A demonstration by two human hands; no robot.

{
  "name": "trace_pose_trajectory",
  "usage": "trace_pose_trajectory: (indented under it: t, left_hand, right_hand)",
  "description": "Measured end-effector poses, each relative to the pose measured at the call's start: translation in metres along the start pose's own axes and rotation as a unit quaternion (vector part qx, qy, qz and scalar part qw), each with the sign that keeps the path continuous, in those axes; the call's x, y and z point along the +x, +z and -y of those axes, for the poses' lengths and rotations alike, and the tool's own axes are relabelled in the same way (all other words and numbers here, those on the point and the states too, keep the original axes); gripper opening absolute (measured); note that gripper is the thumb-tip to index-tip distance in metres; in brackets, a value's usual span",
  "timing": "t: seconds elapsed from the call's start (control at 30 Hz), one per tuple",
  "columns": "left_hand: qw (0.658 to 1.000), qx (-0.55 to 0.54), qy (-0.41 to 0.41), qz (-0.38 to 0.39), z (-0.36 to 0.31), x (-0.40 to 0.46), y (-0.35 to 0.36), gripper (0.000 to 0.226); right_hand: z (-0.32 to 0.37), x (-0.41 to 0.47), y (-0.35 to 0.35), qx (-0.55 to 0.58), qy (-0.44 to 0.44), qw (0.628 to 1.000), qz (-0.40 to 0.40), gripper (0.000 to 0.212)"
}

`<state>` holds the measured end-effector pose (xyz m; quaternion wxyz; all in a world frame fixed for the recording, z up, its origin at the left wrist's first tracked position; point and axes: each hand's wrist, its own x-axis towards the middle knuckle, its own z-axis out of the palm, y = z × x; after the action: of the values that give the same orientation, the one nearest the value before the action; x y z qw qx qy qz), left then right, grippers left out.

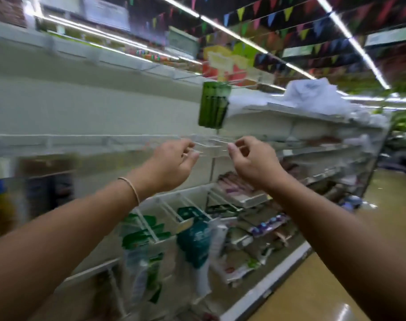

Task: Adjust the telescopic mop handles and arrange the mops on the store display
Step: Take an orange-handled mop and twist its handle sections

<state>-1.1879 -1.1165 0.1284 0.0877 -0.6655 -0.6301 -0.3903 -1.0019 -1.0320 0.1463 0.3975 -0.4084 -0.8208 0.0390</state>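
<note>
We see our left hand (171,163) and right hand (250,161) with fingers curled at white display hooks (209,145); whether they pinch them, we cannot tell; a green package (213,107) hangs above.

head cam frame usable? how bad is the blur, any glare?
Head view: heavy motion blur, worst at the left edge and the top shelves; both hands, left and right, are fairly sharp, the white hook between them faint. Ceiling light strips are blown out, glare on the floor. Wide-angle bend curves the shelf lines.
</note>
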Motion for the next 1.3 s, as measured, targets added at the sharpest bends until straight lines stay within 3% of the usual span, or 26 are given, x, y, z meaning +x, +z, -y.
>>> trace_pose_trajectory:
  t: [0.2, 0.53, 0.77, 1.1, 1.3]
  left_hand:
    - [0.997, -0.018, 0.048, 0.066, -0.081, 0.056, 0.124, 0.038]
    - [0.976, -0.057, 0.131, 0.166, -0.178, 0.123, 0.274, 0.039]
    - [0.955, -0.079, 0.182, 0.219, -0.207, 0.171, 0.388, 0.040]
    - [0.927, -0.090, 0.252, 0.262, -0.227, 0.296, 0.536, 0.035]
    - [0.917, -0.122, 0.251, 0.287, -0.247, 0.356, 0.611, 0.047]
  right_hand:
    - [-0.141, -0.007, -0.056, -0.072, 0.080, 0.994, 0.023, 0.047]
    - [-0.300, -0.032, -0.119, -0.117, 0.179, 0.976, 0.027, 0.050]
    - [-0.388, -0.034, -0.130, -0.153, 0.275, 0.949, 0.000, 0.045]
    - [-0.524, 0.030, -0.135, -0.208, 0.372, 0.904, -0.030, 0.056]
    - [-0.591, 0.055, -0.136, -0.226, 0.419, 0.878, -0.048, 0.055]
